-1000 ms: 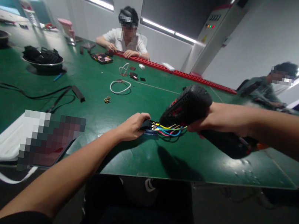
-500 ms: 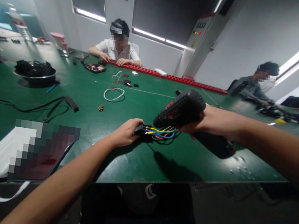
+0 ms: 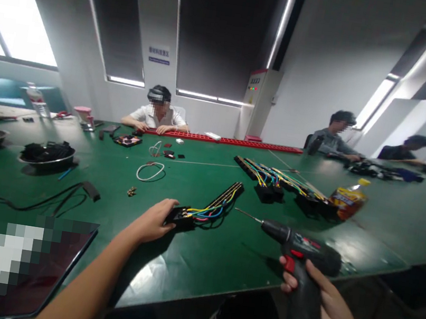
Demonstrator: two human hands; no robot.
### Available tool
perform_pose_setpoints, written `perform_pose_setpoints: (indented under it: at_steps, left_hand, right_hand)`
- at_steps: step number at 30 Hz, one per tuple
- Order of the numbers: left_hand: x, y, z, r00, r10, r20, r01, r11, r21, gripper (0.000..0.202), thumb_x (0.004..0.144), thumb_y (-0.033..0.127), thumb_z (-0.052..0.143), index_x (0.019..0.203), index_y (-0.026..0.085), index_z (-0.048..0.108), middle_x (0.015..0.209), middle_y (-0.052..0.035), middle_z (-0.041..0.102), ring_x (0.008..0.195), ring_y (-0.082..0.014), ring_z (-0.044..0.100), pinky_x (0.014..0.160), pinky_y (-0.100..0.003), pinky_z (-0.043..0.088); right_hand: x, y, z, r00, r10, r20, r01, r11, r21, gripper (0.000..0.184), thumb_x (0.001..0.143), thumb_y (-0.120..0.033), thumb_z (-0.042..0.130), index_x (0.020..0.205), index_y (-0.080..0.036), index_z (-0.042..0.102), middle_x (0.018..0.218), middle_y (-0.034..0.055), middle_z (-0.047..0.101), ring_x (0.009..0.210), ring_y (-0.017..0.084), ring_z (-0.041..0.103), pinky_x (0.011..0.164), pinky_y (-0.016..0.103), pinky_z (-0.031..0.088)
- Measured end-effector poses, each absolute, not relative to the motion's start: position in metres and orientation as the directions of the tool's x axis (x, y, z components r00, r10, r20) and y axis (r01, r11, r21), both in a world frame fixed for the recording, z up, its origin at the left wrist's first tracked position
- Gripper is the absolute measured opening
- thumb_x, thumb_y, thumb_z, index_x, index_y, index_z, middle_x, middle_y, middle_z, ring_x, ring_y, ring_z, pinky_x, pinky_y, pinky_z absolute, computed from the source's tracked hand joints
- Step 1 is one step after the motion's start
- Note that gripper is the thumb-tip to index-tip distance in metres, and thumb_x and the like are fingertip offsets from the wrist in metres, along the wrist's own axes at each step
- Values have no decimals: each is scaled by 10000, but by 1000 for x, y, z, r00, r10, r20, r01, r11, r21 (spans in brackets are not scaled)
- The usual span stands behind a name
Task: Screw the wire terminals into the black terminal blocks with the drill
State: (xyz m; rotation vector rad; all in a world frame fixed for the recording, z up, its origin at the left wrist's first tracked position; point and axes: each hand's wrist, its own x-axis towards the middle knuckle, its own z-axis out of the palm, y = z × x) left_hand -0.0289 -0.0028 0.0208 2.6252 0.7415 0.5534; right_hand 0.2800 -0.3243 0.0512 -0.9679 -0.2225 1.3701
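Holding the black plastic connector block with coloured wires (image 3: 182,218) at 12 o'clock on the green table (image 3: 196,269), the left hand (image 3: 154,220) is closed on it. The right hand (image 3: 328,310), at 4 o'clock, wraps the black-and-red cordless screwdriver (image 3: 299,247), its bit apart from the block. Probably a screw-driving step; the bit needs aligning.

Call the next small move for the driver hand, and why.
Probably swing the cordless driver left and ease its bit toward the connector block. The left hand pins that block on the green table, while the right hand has the driver in full grip, bit tip clear of it but aimed roughly that way.
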Motion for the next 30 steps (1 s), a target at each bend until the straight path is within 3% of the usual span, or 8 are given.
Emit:
perform_pose_setpoints:
  at_steps: [4,8,15,19,23,27,30]
  left_hand:
    - [-18,-7,21,746,612,263,499,-775,388,368,803,295,586,1149,186,525,1108,-98,586,1032,-253,584,934,-386,470]
    - [11,-7,19,702,663,260,568,-742,357,348,810,353,611,1101,187,517,1078,-98,588,990,-250,589,897,-370,472]
    - [98,7,27,690,695,201,661,-719,215,330,789,392,682,986,185,518,1025,-102,610,941,-254,621,813,-332,467]
    - [164,11,24,651,720,240,695,-693,194,365,799,378,692,1036,163,515,1086,-133,611,983,-267,636,818,-324,474]
    - [224,8,21,588,769,250,719,-639,274,445,795,366,715,1119,125,527,1177,-190,606,1076,-304,635,885,-362,486]
    - [254,9,25,787,582,207,413,-745,524,580,815,309,711,1318,122,491,1365,-190,562,1276,-281,548,1048,-378,446]
    - [245,11,27,813,513,276,301,-776,554,625,856,347,655,1408,139,448,1465,-175,487,1357,-285,474,1095,-408,428]
  right_hand:
    - [285,-349,26,326,873,-363,-854,107,-509,521,612,-385,883,1043,-166,689,700,4,625,677,132,638,583,182,535]
    - [289,-366,16,347,859,-378,-901,193,-388,508,603,-314,878,1056,-191,683,736,7,610,682,138,638,597,199,559]
    - [290,-379,-6,287,894,-344,-922,160,-352,467,632,-402,862,1021,-208,692,742,11,596,681,146,611,610,233,557]
    - [287,-376,-22,257,939,-230,-912,158,-378,478,694,-473,821,1051,-185,690,744,15,584,660,119,582,567,191,507]
    - [278,-368,-30,331,933,-141,-881,252,-400,529,692,-558,801,1079,-218,678,718,-10,592,641,107,601,643,202,505]
    - [266,-368,-26,324,934,-152,-888,244,-390,490,731,-584,752,1138,-330,653,833,4,676,815,206,695,756,331,531]
    - [265,-374,-21,363,924,-121,-868,288,-404,431,733,-501,770,1105,-304,679,811,11,668,826,215,679,772,340,517]
